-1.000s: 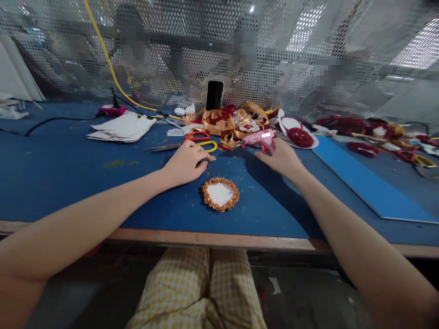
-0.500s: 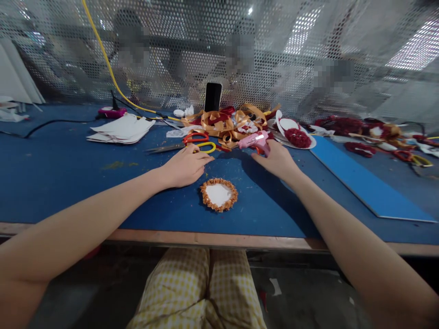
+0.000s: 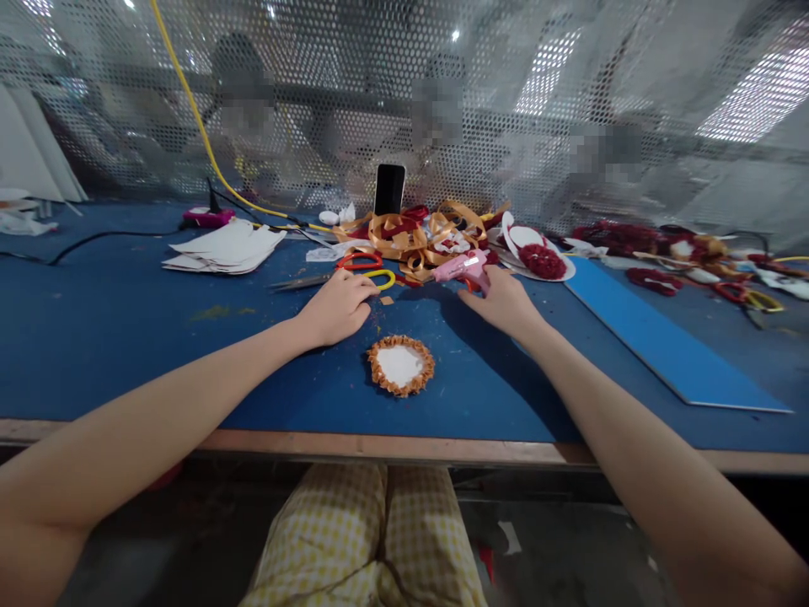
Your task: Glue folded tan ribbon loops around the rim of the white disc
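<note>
A pink glue gun is gripped in my right hand, its nozzle pointing left over the ribbon pile. My left hand rests on the table with loosely bent fingers, beside the yellow handle of the scissors. It seems to hold nothing, though its palm is hidden. Just off its fingertips lies a small orange-brown scrap. Between my hands, closer to me, a white disc with a ruffled orange-brown ribbon edge lies flat.
Tangled gold and red ribbons lie behind my hands, before a standing phone. White sheets are stacked left. White discs with a dark red ruffled piece and a blue board lie right. A perforated screen closes the back.
My left hand has drawn back slightly, its fingers more bent, and the small scrap now shows by its fingertips. My right hand keeps the glue gun in about the same place.
</note>
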Demonstrator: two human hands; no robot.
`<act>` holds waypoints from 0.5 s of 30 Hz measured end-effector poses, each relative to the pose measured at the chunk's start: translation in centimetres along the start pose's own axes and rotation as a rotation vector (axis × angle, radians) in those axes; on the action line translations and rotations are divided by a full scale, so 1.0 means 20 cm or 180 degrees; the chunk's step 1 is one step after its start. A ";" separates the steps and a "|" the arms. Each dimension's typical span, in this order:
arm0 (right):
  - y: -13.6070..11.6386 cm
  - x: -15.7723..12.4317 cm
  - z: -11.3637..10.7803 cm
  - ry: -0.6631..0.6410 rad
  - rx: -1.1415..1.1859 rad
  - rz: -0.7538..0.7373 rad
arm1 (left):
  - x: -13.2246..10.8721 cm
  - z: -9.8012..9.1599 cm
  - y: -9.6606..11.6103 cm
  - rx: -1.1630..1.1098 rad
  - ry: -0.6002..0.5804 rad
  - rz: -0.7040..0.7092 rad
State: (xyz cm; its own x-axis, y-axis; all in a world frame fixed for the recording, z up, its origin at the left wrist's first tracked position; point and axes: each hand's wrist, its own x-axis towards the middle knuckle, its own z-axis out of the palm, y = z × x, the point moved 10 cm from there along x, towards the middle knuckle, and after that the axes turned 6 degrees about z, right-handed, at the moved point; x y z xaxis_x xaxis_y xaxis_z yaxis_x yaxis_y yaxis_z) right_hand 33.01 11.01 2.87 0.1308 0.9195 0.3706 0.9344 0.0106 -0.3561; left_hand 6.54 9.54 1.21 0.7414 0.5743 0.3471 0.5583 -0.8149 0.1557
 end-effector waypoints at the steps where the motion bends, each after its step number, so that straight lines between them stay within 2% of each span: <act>1: 0.00 0.00 0.00 0.0004 0.0005 -0.0026 | -0.01 0.01 -0.01 0.0110 -0.0011 -0.0063; 5: -0.02 -0.01 0.01 0.0027 -0.0016 -0.0095 | -0.03 0.03 -0.01 0.0151 -0.0175 -0.0227; 8: -0.02 -0.01 0.01 0.0026 -0.0026 -0.0125 | -0.03 0.04 0.03 -0.0130 -0.0269 -0.0081; 10: -0.02 -0.01 0.00 0.0051 -0.0055 -0.0122 | -0.02 0.03 0.04 -0.0196 -0.0176 -0.0024; 12: -0.02 -0.01 0.00 0.0069 -0.0092 -0.0110 | -0.02 0.03 0.02 -0.0120 -0.0102 -0.0152; 15: -0.03 0.00 0.00 0.0058 -0.0129 -0.0108 | -0.03 0.05 -0.01 -0.0039 -0.0254 -0.0358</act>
State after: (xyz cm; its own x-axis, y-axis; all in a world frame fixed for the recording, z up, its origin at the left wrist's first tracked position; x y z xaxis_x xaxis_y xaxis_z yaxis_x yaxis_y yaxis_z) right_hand 32.53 10.90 3.08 0.1044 0.9116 0.3977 0.9510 0.0255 -0.3081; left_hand 6.45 9.47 0.05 0.7020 0.6660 0.2523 0.6353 -0.7457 0.2009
